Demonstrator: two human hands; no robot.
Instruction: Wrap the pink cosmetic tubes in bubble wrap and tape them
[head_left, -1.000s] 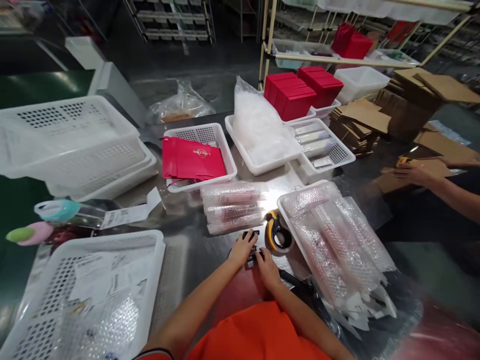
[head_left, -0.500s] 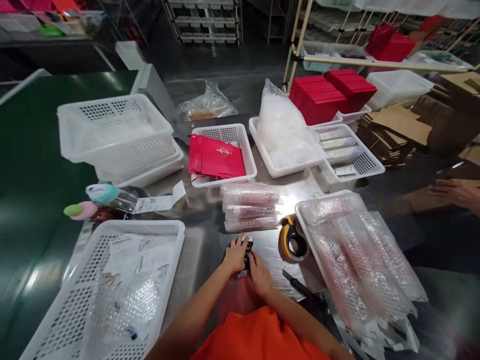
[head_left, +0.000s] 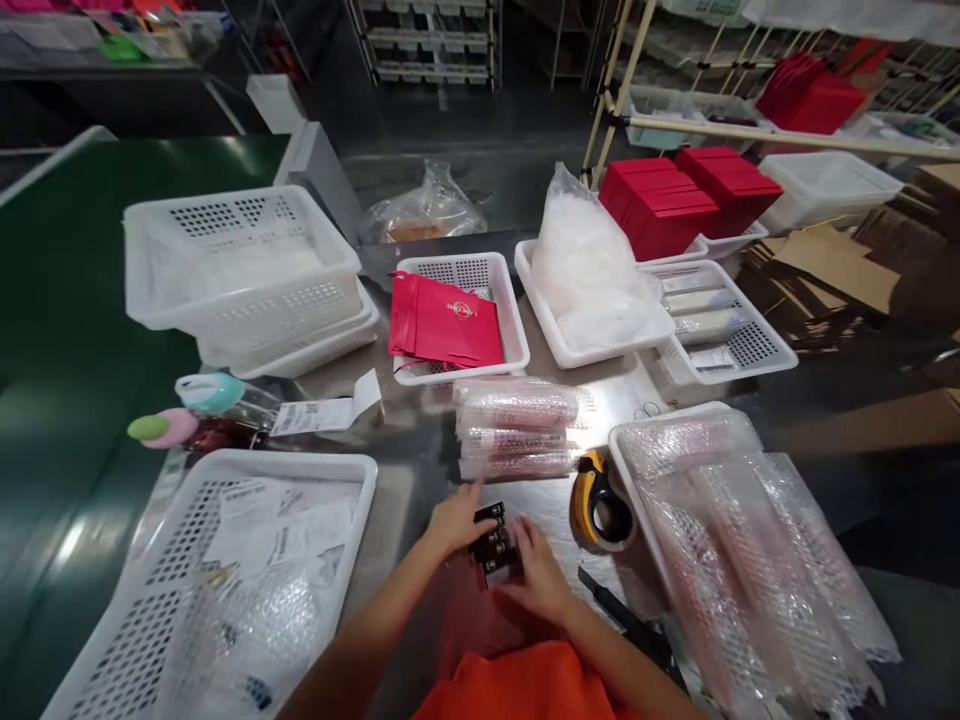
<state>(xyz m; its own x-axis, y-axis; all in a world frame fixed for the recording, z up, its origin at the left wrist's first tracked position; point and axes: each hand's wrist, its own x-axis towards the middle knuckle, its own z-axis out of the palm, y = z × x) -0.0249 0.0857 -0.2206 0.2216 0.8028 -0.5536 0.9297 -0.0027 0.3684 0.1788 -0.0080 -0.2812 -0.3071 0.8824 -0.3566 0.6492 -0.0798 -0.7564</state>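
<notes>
My left hand and my right hand press from both sides on a small stack of black boxes lying on the shiny metal table just in front of me. Fingers of both hands curl round the boxes. Right behind them lies a pile of bubble-wrapped tubes. A yellow tape dispenser stands to the right of my hands.
A white basket with papers and bubble wrap is at front left. A tray of bubble-wrap bags is at right. Behind are baskets with red bags, clear plastic, packets, stacked empty baskets, red boxes, cardboard.
The view shifted left and up, so the co-worker's hand at right left the picture. My hands spread slightly apart on the black boxes, which now show more between them.
</notes>
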